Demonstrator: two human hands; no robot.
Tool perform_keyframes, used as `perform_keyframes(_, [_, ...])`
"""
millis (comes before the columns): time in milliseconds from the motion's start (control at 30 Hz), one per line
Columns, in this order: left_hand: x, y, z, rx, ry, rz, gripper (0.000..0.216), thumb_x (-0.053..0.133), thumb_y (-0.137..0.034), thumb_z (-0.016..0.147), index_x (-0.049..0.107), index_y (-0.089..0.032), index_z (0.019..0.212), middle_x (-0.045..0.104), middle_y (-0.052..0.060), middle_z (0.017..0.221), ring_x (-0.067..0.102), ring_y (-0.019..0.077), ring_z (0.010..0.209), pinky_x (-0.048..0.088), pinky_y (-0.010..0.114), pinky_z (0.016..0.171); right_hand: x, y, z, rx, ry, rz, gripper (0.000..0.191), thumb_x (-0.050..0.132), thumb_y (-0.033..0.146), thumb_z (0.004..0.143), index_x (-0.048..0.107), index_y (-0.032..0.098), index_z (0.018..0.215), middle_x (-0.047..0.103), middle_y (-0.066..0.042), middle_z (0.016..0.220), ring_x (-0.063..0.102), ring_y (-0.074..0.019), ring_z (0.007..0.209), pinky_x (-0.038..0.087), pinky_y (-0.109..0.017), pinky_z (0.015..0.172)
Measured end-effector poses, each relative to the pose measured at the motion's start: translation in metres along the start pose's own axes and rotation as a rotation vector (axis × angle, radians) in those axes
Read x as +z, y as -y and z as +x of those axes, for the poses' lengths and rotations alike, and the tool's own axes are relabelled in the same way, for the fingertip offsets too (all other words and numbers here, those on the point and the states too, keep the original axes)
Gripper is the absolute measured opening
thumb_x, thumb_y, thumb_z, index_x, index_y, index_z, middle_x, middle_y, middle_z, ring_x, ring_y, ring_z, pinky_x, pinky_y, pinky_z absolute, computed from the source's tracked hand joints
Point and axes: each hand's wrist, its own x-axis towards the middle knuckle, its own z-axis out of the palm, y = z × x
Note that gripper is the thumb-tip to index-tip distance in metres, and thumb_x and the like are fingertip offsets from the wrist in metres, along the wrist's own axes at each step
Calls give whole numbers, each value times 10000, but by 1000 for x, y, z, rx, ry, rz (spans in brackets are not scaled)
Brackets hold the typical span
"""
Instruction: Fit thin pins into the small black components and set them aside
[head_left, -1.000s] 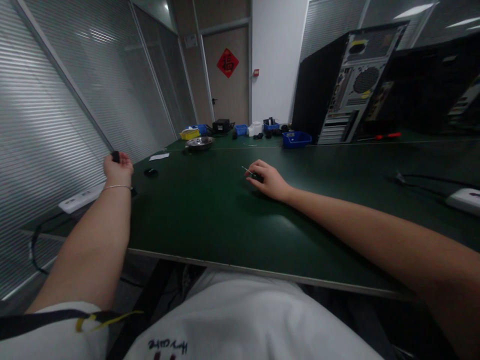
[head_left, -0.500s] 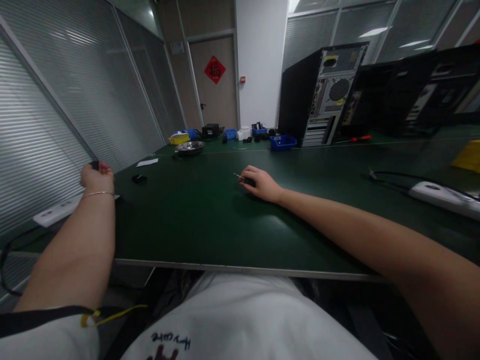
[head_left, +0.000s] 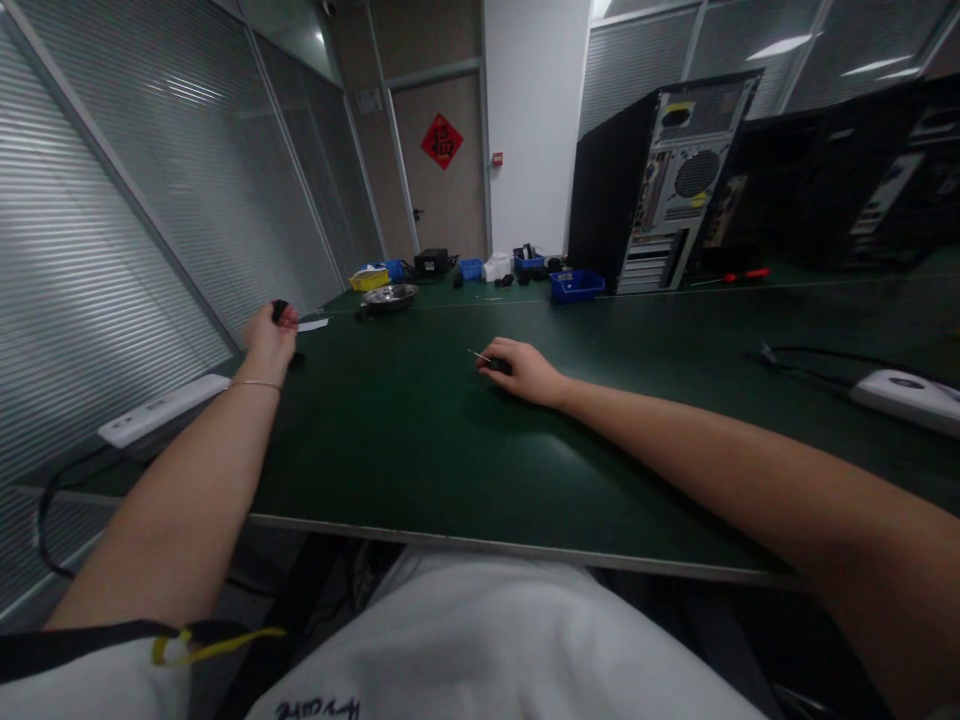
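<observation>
My left hand is raised over the far left of the green table, its fingers closed around a small black object whose kind I cannot make out. Behind that wrist, a dark item on the tabletop is mostly hidden. Near the middle of the table rests my right hand, wrapped around a screwdriver with a dark handle. The thin metal shaft points left and slightly up, touching nothing.
Power strips lie left and right. Along the back stand a metal dish, a yellow bin, a blue bin and a computer tower. A red-handled tool lies beside the tower.
My left hand has moved right and slightly up with the black object, now covering part of the dark item on the table. My right hand stays in place; the view has turned slightly left.
</observation>
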Motion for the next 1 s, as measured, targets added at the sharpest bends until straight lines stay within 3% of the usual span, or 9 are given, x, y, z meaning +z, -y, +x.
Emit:
perform_keyframes(100, [46, 34, -25, -93, 44, -38, 126, 419, -93, 890, 508, -106, 802, 546, 12, 647, 550, 76, 610, 474, 191, 619, 2, -5, 3, 61, 1, 19, 215, 581, 284, 828, 620, 185, 1015, 592, -65, 1000, 560, -177, 859, 456, -311, 743])
perform_keyframes(167, [77, 49, -52, -265, 244, -89, 106, 480, -81, 847, 579, -90, 885, 612, 69, 750, 612, 121, 714, 511, 249, 697, 5, -9, 4, 108, -12, 27, 269, 602, 304, 812, 605, 188, 1054, 581, -70, 1014, 554, -175, 833, 459, -314, 725])
perform_keyframes(267, [114, 58, -99, -332, 576, -14, 221, 566, -63, 781, 629, -91, 991, 651, 107, 856, 639, 153, 796, 516, 271, 757, 8, -14, 5, 151, -51, 43, 352, 618, 300, 791, 565, 194, 1123, 564, -73, 1038, 544, -172, 819, 463, -318, 723])
perform_keyframes(367, [134, 57, -138, -361, 783, 40, 257, 608, -70, 751, 648, -93, 1004, 661, 110, 890, 639, 153, 783, 512, 287, 769, 9, -16, 4, 170, -78, 68, 423, 620, 281, 777, 515, 204, 1179, 553, -72, 1052, 538, -166, 803, 467, -317, 718])
perform_keyframes(467, [139, 56, -158, -389, 863, 52, 233, 615, -69, 744, 655, -85, 972, 661, 115, 919, 638, 151, 759, 510, 322, 784, 9, -15, 4, 161, -86, 77, 393, 609, 254, 771, 512, 206, 1149, 553, -66, 1037, 533, -163, 799, 463, -318, 735])
perform_keyframes(667, [135, 58, -158, -429, 824, 62, 177, 588, -50, 749, 658, -82, 909, 662, 104, 875, 634, 140, 712, 508, 305, 748, 8, -12, 5, 84, -44, 97, 283, 571, 289, 803, 532, 200, 1068, 568, -62, 1015, 531, -181, 902, 441, -301, 759])
perform_keyframes(800, [134, 60, -155, -433, 885, 62, 209, 606, -86, 770, 661, -91, 972, 666, 109, 885, 633, 148, 749, 502, 292, 737, 7, -8, 5, 110, -15, 46, 245, 503, 378, 856, 562, 179, 986, 592, -58, 924, 525, -167, 783, 406, -280, 675])
perform_keyframes(1000, [132, 63, -154, -423, 939, 25, 285, 623, -142, 809, 632, -121, 1093, 662, 117, 1005, 640, 142, 818, 501, 283, 780, 5, -2, 0, 98, -17, 20, 225, 460, 357, 882, 548, 181, 991, 616, -45, 887, 522, -154, 739, 368, -256, 646])
